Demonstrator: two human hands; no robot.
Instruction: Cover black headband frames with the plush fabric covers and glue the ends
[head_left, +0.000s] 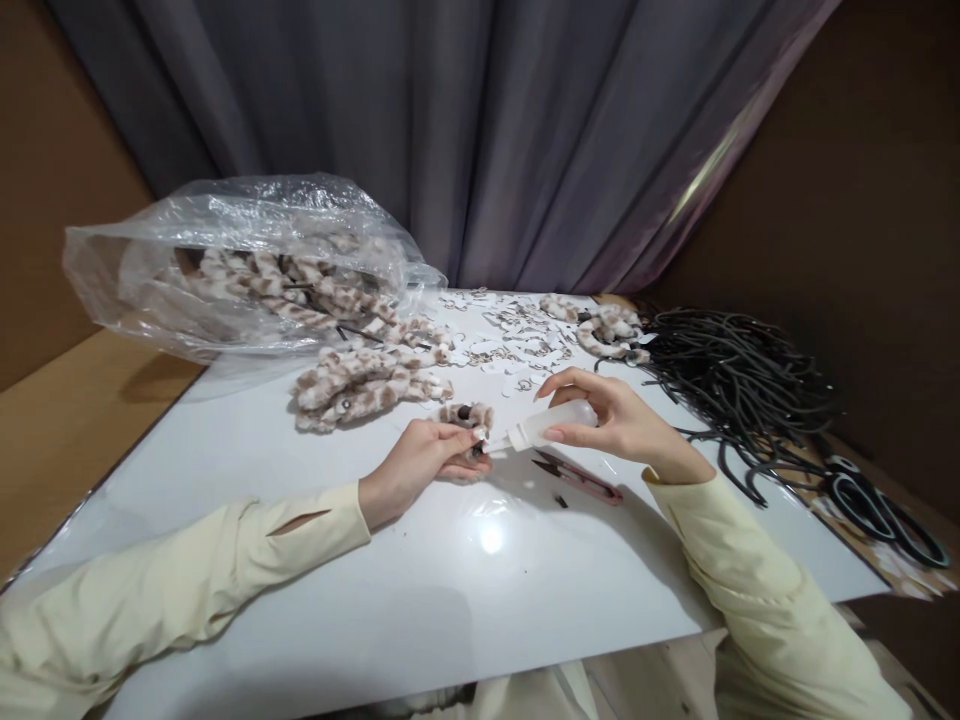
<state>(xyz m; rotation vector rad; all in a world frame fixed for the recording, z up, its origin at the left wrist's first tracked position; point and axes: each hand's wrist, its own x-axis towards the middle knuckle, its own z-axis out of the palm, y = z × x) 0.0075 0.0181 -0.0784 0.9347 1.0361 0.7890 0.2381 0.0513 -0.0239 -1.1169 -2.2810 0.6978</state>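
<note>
My left hand (429, 458) pinches a small fluffy spotted loop (450, 413) with dark cord ends, near the middle of the white table. Between thumb and fingers a small pale piece shows at its end, too small to name. My right hand (611, 420) grips a translucent squeeze bottle (559, 424), tilted so that its thin nozzle points left at the piece by my left fingertips. Whether the nozzle touches it I cannot tell. Below the bottle lie thread snips (577, 477) with reddish handles and a tiny dark scrap (560, 501).
A clear plastic bag (247, 215) of spotted fluffy strips stands at the back left, with a furry bundle (360, 385) before it. Small metal rings and white bits (517, 335) lie scattered behind. At right are black cords (742, 375), large scissors (877, 505) and more furry loops (611, 328).
</note>
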